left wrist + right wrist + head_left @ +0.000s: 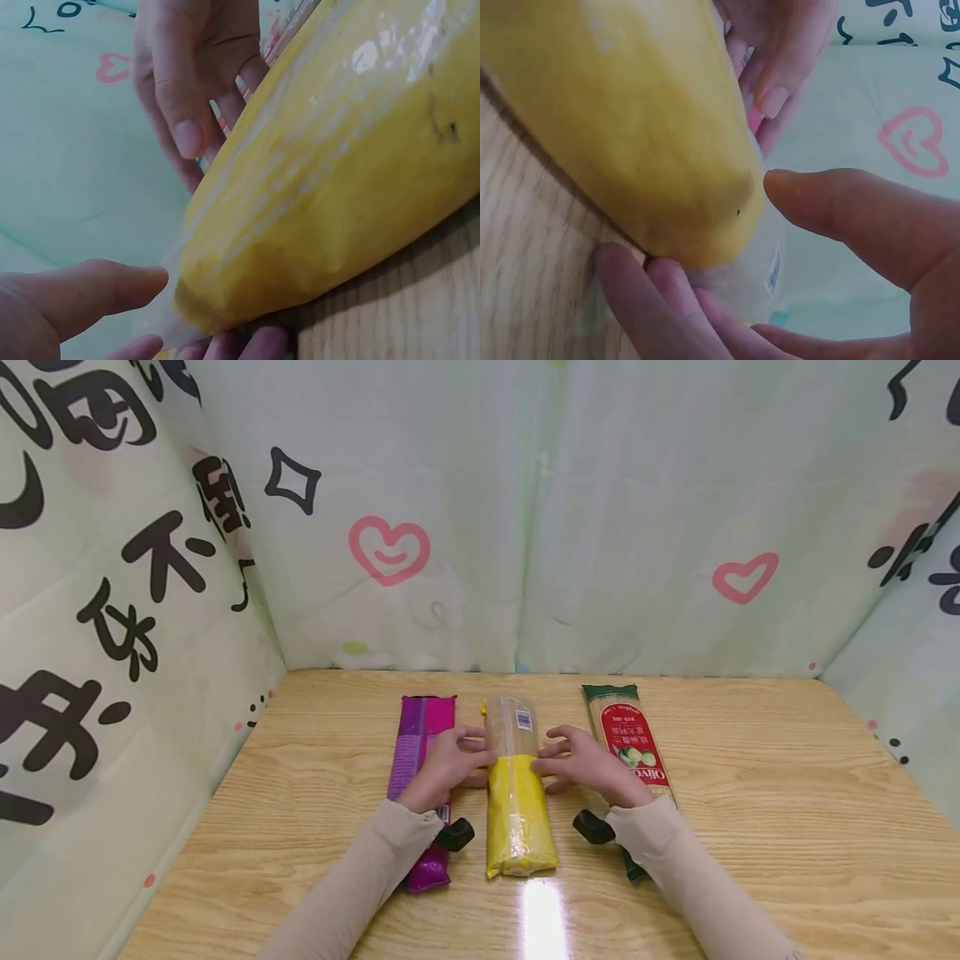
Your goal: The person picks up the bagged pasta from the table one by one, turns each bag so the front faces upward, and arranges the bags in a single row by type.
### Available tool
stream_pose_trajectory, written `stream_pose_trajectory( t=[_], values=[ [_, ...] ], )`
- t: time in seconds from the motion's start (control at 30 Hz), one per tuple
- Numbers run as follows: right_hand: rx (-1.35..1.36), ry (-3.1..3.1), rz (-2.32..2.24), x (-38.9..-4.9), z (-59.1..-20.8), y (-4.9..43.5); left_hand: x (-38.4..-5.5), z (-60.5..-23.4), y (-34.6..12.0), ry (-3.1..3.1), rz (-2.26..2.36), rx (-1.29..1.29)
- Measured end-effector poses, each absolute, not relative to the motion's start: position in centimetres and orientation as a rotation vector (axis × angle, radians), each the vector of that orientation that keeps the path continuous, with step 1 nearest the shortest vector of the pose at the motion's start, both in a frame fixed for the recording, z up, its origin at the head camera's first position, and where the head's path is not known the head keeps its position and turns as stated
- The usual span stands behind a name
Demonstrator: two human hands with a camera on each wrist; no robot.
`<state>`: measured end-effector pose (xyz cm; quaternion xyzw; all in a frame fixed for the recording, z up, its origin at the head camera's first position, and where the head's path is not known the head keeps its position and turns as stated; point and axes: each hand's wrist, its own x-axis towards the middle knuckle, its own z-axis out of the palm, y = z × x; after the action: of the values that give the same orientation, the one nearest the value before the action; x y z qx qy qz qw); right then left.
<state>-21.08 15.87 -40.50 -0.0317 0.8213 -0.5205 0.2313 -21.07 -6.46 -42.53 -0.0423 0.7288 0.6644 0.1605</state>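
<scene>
A long yellow noodle pack (521, 814) with a clear, pale upper half and a barcode label lies lengthwise on the wooden table between both hands. At its left side is my left hand (450, 764), fingers spread and loosely bent, fingertips right at the wrapper. My right hand (592, 764) mirrors it on the other side. In the right wrist view the right thumb (840, 206) is beside the pack's upper side, while the other fingers (679, 300) are low along its edge. The left wrist view shows the left thumb (97, 292) close to the clear part, with fingertips at the underside.
A purple pack (408, 752) lies left of the yellow one, partly under the left forearm. To the right, a spaghetti pack (626, 727) with a red label and green ends is partly covered by the right arm. Printed curtains (480, 610) enclose the wooden table (787, 793).
</scene>
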Motion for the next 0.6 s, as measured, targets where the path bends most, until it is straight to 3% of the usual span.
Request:
stream_pose_trajectory(
  t=[0.6],
  values=[
    [-0.043, 2.346, -1.343, -21.5, -41.3, 14.8, -21.0, -43.2, -5.3, 2.159, 1.849, -0.175]
  ],
)
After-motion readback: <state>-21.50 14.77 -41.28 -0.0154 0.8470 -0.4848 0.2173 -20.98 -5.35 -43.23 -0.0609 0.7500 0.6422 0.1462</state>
